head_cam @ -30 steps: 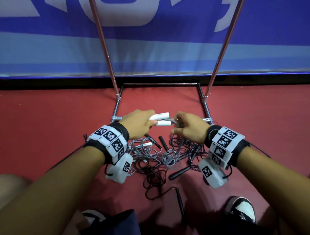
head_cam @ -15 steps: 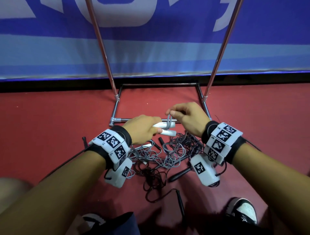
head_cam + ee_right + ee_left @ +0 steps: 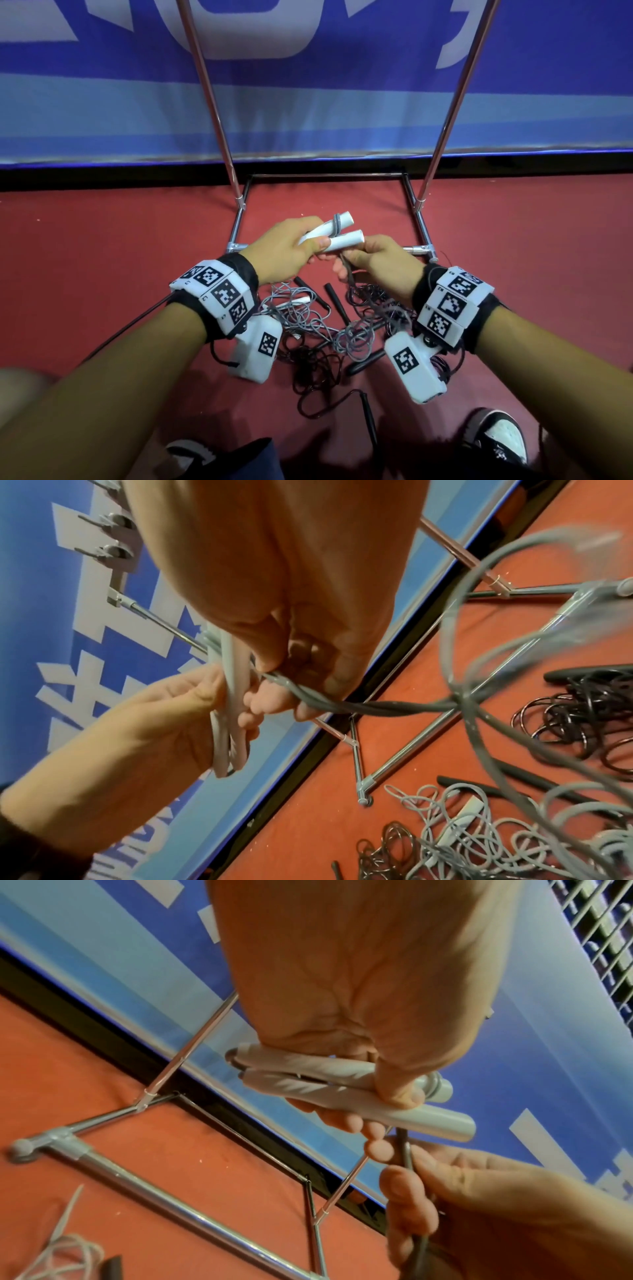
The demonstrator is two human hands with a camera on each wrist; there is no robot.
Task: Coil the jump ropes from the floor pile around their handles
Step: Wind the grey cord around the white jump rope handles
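My left hand grips two white handles side by side above the floor, also seen as the white handles in the left wrist view. A couple of turns of grey rope circle them near their far ends. My right hand sits just below and right of the handles and pinches the doubled grey rope, which trails down to the pile of grey and black ropes on the red floor. In the right wrist view the left hand holds the handles.
A chrome rack base frames the floor behind my hands, its two poles rising against a blue banner wall. Black handles and a loose black rope lie near my shoes.
My right hand has swung from above the handles down under them, carrying the grey rope round. The left hand tilted the handles' free ends up and away.
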